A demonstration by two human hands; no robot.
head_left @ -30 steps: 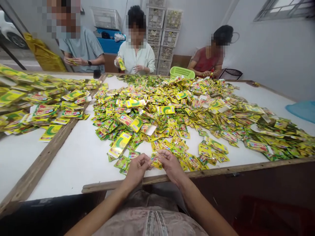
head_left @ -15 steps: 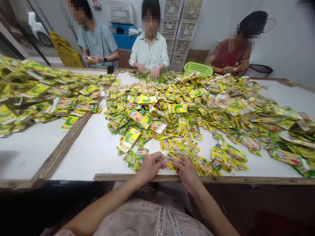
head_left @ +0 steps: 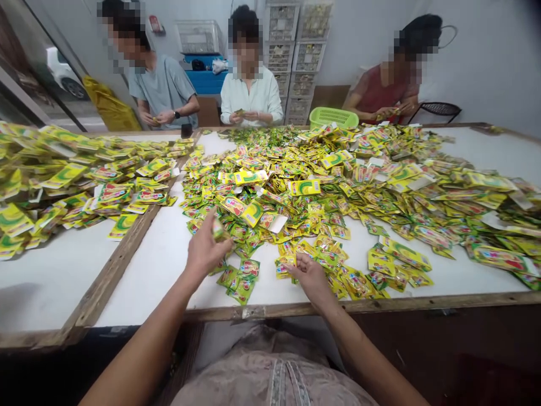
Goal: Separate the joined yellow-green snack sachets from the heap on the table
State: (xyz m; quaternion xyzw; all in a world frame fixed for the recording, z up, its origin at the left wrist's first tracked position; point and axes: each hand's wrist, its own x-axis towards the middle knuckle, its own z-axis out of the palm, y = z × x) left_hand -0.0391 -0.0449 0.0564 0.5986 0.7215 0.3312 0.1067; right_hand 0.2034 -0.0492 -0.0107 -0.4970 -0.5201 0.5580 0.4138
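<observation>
My left hand [head_left: 204, 249] is closed round the edge of a small yellow and green carton [head_left: 217, 230], left of centre; much of the carton is hidden and blurred. Between the thumb and fingers of my right hand [head_left: 313, 279] is a yellow sachet [head_left: 284, 265], held low above the table near its front edge. A few green sachets [head_left: 242, 282] lie between my hands, and more yellow sachets [head_left: 353, 283] lie just right of my right hand. Ahead of both hands spreads a large heap of sachets and cartons [head_left: 304, 187].
A wooden strip [head_left: 114, 265] divides the white tabletop [head_left: 139, 270]; cartons [head_left: 67, 175] are piled to its left. Three people sit across the table, handling small packets. A green basket [head_left: 333, 117] stands at the far edge, with stacked crates [head_left: 281, 53] behind.
My left hand has moved left and forward from beside the right hand to the yellow carton. My right hand has shifted slightly with a sachet. The middle person across has raised their hands from the heap.
</observation>
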